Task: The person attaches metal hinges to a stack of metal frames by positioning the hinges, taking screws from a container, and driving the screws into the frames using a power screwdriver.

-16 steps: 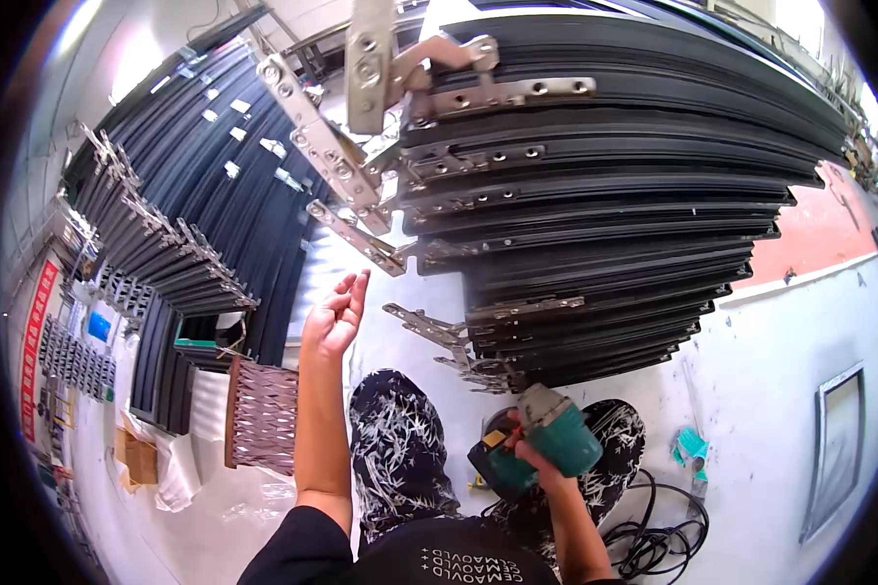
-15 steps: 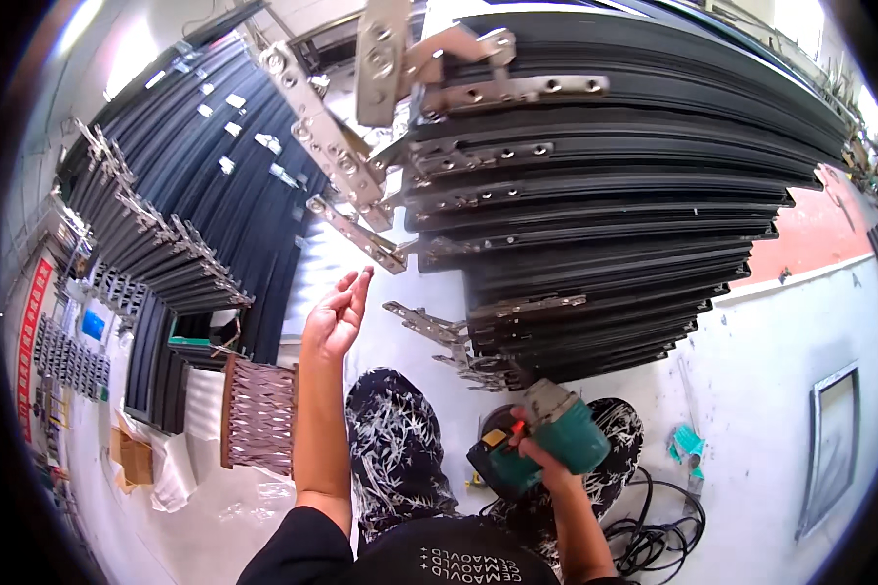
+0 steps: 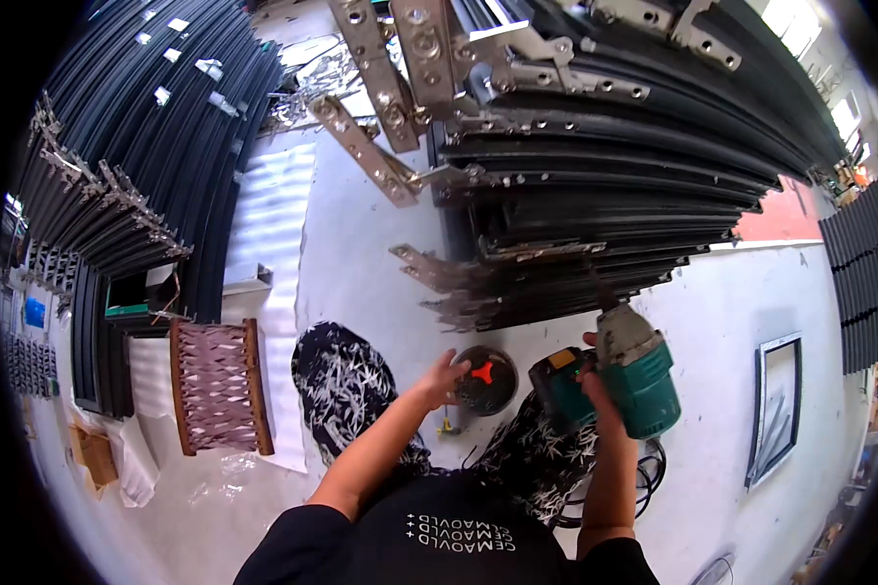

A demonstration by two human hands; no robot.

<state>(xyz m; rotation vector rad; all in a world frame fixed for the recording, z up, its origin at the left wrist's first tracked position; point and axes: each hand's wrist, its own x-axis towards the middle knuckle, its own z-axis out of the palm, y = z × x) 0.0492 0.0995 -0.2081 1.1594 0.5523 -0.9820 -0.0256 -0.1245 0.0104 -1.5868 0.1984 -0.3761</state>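
Note:
My right hand (image 3: pixel 595 378) is wrapped round the handle of a teal cordless power driver (image 3: pixel 639 385) with a grey metal head. Its bit points away from me, toward the lower frames of a stack of black metal frames (image 3: pixel 595 166). My left hand (image 3: pixel 443 378) is at the left rim of a round dark dish (image 3: pixel 498 395) on the floor between my knees, fingers apart. A red cross-shaped piece (image 3: pixel 483 372) shows in the dish; its other contents are too small to make out. Metal hinge arms (image 3: pixel 366 151) stick out from the stack's left ends.
Another stack of black frames (image 3: pixel 137 127) stands at the left. A woven-seat stool (image 3: pixel 219 388) and a cardboard box (image 3: pixel 94 454) are below it. Black cable (image 3: pixel 651 473) lies coiled behind my right arm. A small rectangular frame (image 3: pixel 776 409) rests on the floor at right.
My left hand has come down from the hinge arms to the round dish. The power driver has moved up and right in my right hand, uncovering the dish. The view has shifted.

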